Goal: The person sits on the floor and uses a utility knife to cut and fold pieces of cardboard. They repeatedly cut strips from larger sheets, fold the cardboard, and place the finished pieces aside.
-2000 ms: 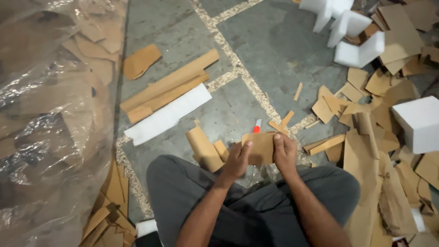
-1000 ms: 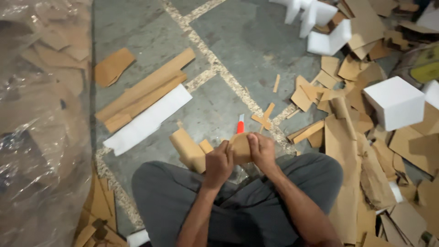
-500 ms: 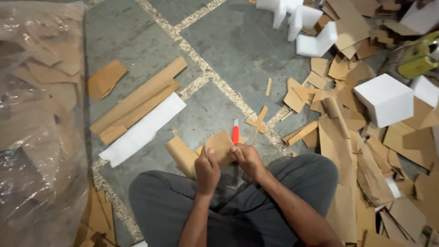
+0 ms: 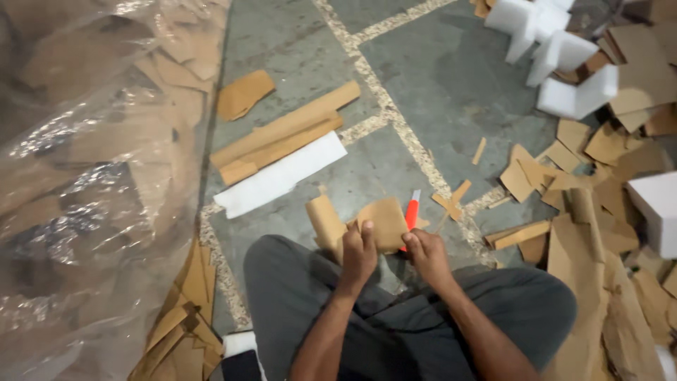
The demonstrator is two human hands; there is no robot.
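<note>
A cardboard piece [image 4: 384,222] is gripped at its lower edge by the left hand [image 4: 358,255], just above the knees. An orange knife [image 4: 410,215] is clenched in the right hand [image 4: 427,255], its long axis upright, blade pointing to twelve o'clock.

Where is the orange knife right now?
In the head view, the orange knife is just right of centre, in the right hand, against the cardboard piece.

Counts, floor scene:
- One red-handled utility knife [image 4: 411,215], near centre.
- Two long brown cardboard strips [image 4: 282,137], far left of centre.
- One long white foam strip [image 4: 281,175] beside them.
- Loose brown cardboard offcuts at right: too many to count.
</note>
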